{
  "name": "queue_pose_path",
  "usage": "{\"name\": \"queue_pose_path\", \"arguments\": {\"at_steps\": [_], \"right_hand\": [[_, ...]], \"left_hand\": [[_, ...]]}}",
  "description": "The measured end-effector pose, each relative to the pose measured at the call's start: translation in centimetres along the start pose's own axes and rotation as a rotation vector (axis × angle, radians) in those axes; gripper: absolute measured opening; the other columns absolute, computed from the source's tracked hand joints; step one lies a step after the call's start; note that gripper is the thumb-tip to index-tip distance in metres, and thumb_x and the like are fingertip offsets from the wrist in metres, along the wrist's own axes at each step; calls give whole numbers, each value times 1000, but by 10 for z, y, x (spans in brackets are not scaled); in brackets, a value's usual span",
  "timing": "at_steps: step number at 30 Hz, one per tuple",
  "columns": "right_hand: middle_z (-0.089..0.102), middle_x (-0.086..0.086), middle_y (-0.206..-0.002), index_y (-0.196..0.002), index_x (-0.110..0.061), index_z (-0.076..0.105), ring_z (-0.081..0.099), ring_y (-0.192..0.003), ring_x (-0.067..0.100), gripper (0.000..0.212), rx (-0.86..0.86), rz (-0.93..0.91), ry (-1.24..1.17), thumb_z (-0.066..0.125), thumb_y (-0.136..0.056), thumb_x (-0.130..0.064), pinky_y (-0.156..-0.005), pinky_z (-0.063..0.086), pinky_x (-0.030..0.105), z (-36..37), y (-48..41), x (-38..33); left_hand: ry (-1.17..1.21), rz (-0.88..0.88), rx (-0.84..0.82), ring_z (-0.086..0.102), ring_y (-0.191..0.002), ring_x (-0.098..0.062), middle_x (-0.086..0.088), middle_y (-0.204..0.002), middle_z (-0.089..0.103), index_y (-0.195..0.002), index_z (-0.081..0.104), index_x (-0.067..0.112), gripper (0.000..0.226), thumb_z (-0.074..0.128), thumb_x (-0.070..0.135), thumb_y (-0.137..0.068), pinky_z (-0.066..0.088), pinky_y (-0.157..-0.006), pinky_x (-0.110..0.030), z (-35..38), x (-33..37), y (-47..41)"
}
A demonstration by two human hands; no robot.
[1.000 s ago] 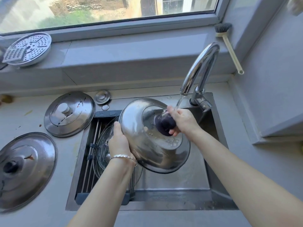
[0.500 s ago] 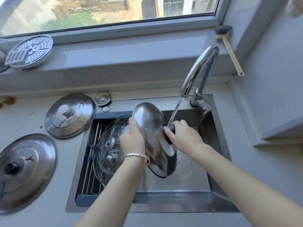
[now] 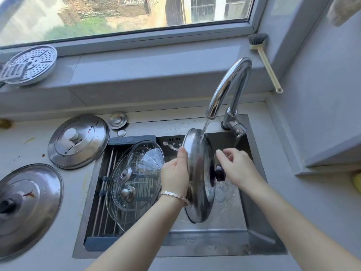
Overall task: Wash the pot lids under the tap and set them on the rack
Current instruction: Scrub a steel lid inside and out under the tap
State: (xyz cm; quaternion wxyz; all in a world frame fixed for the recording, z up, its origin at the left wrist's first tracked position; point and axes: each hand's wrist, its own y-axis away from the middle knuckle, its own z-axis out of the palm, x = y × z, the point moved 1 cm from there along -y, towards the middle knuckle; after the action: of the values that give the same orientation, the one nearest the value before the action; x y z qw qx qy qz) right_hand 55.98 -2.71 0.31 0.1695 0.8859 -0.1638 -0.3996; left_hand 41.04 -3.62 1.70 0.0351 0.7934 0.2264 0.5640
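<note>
**A:** What could go wrong here, biggest thing first?

**B:** The steel lid (image 3: pixel 201 182). It stands on edge over the sink (image 3: pixel 195 247) basin, with its top rim under the stream from the tap (image 3: pixel 230 85). Only the left grip (image 3: pixel 173 177) has it, thumb on the near rim and fingers curled round behind. With wet steel held from one side, I'd judge it could twist free and drop into the basin.

**A:** And the other one?

**B:** The right grip (image 3: pixel 236 169) is loosely curled with nothing in it, just beside the dark knob (image 3: pixel 220 174). I cannot tell whether it touches.

**A:** Anything breakable nearby?

**B:** Two glass lids (image 3: pixel 136 173) lean on the rack (image 3: pixel 101 212), just left of the left grip. A careless swing that way could knock steel on glass.

**A:** Where is there room?

**B:** The right half of the basin lies open beneath the lid. The rack fills the left half and the glass mostly covers it, with bare bars along its left side. The spout sits close above the lid's rim, so straight up is tight and toward the person looks freer. The stained lids (image 3: pixel 78 141) on the worktop (image 3: pixel 54 251) are well apart.
</note>
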Motion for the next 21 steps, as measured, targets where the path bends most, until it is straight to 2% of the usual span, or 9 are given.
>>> {"name": "queue_pose_path", "arguments": {"at_steps": [3, 5, 6, 8, 11, 13, 15, 18, 21], "right_hand": [[64, 9, -99, -116, -8, 57, 64, -90, 25, 68, -232, -21, 7, 35, -87, -65, -87, 52, 41, -5, 6, -49], [59, 7, -91, -127, -9, 44, 66, -77, 25, 75, -409, 33, 110, 40, -82, -69, -75, 58, 39, 2, 9, -76], [56, 6, -87, -134, -10, 35, 64, -71, 24, 77, -452, 45, 218, 45, -82, -66, -69, 58, 37, 8, 10, -85], [52, 8, -78, -138, -5, 25, 58, -61, 23, 67, -442, 42, 458, 50, -88, -42, -57, 52, 30, 16, 9, -93], [59, 12, -100, -128, -3, 40, 59, -81, 27, 40, -306, -5, 584, 41, -88, -11, -58, 40, 28, 14, 6, -80], [59, 13, -108, -117, -8, 43, 56, -83, 28, 28, -238, 14, 492, 39, -89, -10, -55, 36, 28, 3, 2, -58], [57, 7, -90, -99, -13, 48, 53, -76, 26, 15, -185, 30, 322, 39, -88, -9, -51, 33, 26, -15, -3, -30], [52, 4, -59, -85, -7, 54, 51, -50, 21, 25, -92, 152, -125, 34, -80, 7, -40, 38, 17, -44, -1, 9], [39, 4, -42, -65, -8, 40, 37, -28, 14, 28, -70, 360, -428, 28, -74, 16, -35, 34, 14, -49, 12, 45]], "left_hand": [[103, -15, 3, 24, -35, -6, 10, -34, 27, -39, 28, 13, 62, 45, 32, -95, 19, -41, -20, -11, -20, 11], [95, 64, -114, 36, -43, -11, -2, -42, 40, -46, 42, -4, 60, 46, 30, -95, 27, -47, -22, -10, -25, 19], [48, 106, -181, 39, -46, -13, -6, -45, 43, -49, 45, -4, 57, 47, 31, -95, 30, -48, -24, -8, -25, 24], [-56, 159, -306, 40, -44, -7, 5, -44, 47, -49, 46, 12, 46, 52, 28, -92, 33, -49, -22, -4, -23, 28], [-108, 218, -535, 46, -49, 4, 17, -49, 54, -67, 57, 23, 25, 52, 24, -91, 37, -55, -14, -3, -18, 33], [-123, 199, -516, 49, -57, 6, 19, -58, 55, -82, 62, 17, 21, 47, 24, -95, 37, -59, -12, -9, -19, 30], [-167, 124, -393, 52, -73, 0, 16, -76, 56, -96, 59, 16, 20, 42, 27, -96, 38, -65, -15, -18, -29, 22], [-314, -95, -321, 54, -100, -14, -2, -117, 55, -126, 43, 10, 38, 39, 35, -96, 39, -80, -20, -28, -52, 17], [-161, -396, -312, 57, -79, -20, -9, -101, 57, -123, 45, 3, 52, 42, 45, -92, 49, -74, -28, -30, -65, 16]]}}
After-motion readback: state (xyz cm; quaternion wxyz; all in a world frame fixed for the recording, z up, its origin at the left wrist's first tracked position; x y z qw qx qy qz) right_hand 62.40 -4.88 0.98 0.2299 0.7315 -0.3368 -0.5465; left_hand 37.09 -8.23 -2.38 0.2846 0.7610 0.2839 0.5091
